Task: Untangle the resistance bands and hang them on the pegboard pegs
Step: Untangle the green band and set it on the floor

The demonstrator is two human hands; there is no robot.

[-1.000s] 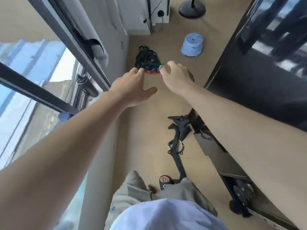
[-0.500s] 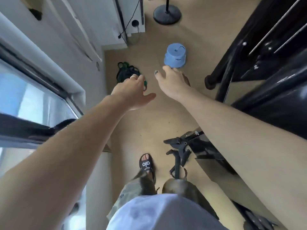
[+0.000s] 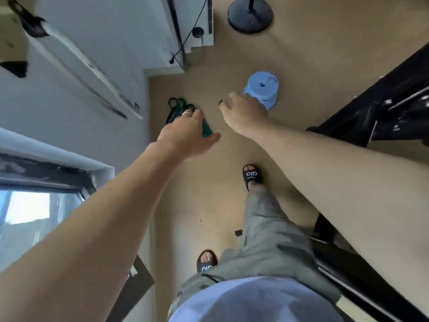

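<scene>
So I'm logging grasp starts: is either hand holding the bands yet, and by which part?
Nothing is held. The left hand and the right hand reach out open above the tangled resistance bands on the floor.

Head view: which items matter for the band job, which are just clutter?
Job:
tangled bands on the floor
left hand
right hand

Clutter:
blue stool
round stand base
black equipment
No pegboard in view.

Bands lie on the floor against the wall — stool to their right, lamp base beyond it, both hands above.
</scene>
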